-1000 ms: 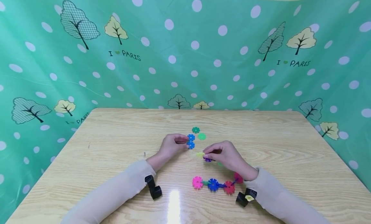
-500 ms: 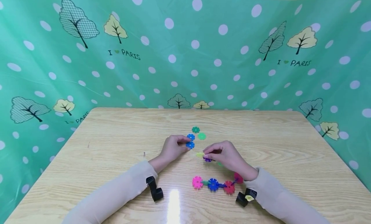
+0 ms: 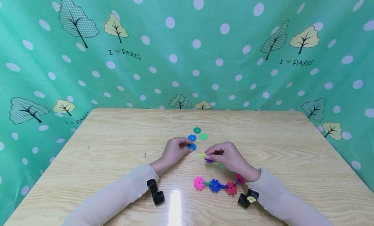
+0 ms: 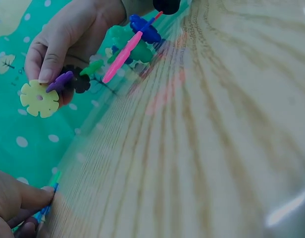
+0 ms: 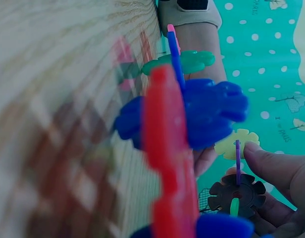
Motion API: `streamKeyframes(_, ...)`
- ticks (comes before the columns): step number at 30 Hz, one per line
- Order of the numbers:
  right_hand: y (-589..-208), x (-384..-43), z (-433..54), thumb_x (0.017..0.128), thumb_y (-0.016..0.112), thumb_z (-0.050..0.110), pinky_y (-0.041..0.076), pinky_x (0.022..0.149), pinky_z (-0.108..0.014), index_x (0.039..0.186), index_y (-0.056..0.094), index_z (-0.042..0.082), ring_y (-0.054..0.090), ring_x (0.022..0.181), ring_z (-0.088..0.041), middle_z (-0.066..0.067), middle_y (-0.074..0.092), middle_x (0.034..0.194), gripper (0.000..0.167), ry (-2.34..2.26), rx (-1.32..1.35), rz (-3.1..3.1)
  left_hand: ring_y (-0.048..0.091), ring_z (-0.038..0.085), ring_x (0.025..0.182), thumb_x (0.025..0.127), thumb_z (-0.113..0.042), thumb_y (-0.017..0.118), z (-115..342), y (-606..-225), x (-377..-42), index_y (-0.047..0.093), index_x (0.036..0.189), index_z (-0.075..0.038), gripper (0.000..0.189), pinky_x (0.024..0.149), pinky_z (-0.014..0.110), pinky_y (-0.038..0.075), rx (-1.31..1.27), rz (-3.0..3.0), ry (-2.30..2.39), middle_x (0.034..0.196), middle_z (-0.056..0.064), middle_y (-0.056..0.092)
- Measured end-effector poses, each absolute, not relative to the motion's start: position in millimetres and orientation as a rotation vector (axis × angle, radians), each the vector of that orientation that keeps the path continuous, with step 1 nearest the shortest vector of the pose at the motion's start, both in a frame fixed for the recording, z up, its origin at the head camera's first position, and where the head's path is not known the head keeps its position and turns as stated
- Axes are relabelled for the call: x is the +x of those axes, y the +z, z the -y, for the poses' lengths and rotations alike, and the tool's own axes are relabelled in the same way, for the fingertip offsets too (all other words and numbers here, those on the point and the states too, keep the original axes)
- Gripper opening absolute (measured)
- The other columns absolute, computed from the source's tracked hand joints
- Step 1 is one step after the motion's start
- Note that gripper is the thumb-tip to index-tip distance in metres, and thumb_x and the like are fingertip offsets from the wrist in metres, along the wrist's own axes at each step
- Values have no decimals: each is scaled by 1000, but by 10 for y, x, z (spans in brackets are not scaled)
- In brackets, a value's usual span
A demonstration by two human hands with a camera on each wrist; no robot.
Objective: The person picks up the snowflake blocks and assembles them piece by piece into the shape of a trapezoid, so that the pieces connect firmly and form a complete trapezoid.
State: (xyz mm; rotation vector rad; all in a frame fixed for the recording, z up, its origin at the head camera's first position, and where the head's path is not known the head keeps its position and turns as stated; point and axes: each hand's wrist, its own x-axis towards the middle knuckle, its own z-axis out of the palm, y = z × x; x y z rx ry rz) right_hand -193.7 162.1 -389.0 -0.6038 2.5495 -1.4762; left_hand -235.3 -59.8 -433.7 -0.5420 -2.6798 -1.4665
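Note:
My left hand [image 3: 174,151] pinches the edge of a blue snowflake disc [image 3: 192,147] at the table's middle, thumb on the near side and finger on the far side. A second blue disc [image 3: 192,137] lies just behind it. My right hand [image 3: 229,156] grips a short chain of snowflake discs between thumb and fingers. A yellow disc [image 4: 39,99] is at that chain's left end, followed by a purple disc [image 4: 60,81], a black disc [image 5: 236,196] and a light green disc [image 4: 92,68]. The right fingers partly cover the chain in the head view.
A dark green disc [image 3: 197,130] and a light green disc [image 3: 203,136] lie behind the hands. Nearer the front, another chain of pink [image 3: 199,183], green, blue [image 3: 215,185] and red [image 3: 231,188] discs lies near the right forearm. A patterned green curtain [image 3: 187,50] hangs behind the table.
My left hand has shifted slightly nearer and taken hold of the nearer blue disc, which now sits a little apart from the other blue one. My right hand stays put.

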Motion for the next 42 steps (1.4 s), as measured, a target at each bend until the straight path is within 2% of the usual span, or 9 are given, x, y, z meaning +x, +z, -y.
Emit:
streamKeyframes(8,-3880,-1950,-1614,83,72,12,55,67,-24,91,75,8,66,81,-14,-6,72,96,9,-1469,-606,-2559,63,21,98,78,-6,75,614,-4302,-2350,70,103,-6,26,86,35,52,-547,2723,-1470,104,6,69)
streamKeyframes(15,-3894,-1956,-1619,83,72,12,55,67,-24,91,75,8,66,80,-14,-6,72,96,10,-1484,-596,-2550,59,14,80,74,-1,77,677,-4206,-2322,70,103,-5,30,73,26,52,-474,2820,-1546,93,3,68)
streamKeyframes(19,-3899,-1956,-1625,83,71,12,55,67,-24,91,75,8,66,80,-14,-7,72,96,9,-1488,-599,-2548,56,11,76,73,-2,78,721,-4167,-2312,71,99,-7,27,68,22,50,-515,2890,-1505,85,0,66)
streamKeyframes(24,-3899,-1960,-1636,84,71,10,56,68,-25,91,75,8,66,81,-14,-7,72,96,9,-1488,-613,-2548,54,11,74,75,-4,77,766,-4148,-2299,71,97,-9,24,66,21,49,-574,2909,-1464,84,-1,64)
streamKeyframes(29,-3896,-1958,-1640,84,71,10,55,67,-25,91,75,7,66,80,-14,-7,72,95,9,-1483,-606,-2547,53,12,72,81,-3,71,806,-4153,-2300,72,96,-11,17,64,23,47,-574,2891,-1521,80,-1,62)
streamKeyframes(38,-3884,-1951,-1645,83,71,10,55,67,-24,91,75,5,66,76,-12,-7,72,95,10,-1463,-590,-2541,50,13,60,87,-8,65,821,-4113,-2273,71,99,-9,13,49,19,41,-491,2849,-1811,77,3,61)
streamKeyframes(42,-3892,-1954,-1647,83,71,11,55,66,-24,91,75,5,66,75,-11,-7,72,94,10,-1460,-596,-2550,56,12,64,87,-8,66,788,-4085,-2242,69,102,-5,17,56,21,50,-425,2796,-1983,80,5,64)
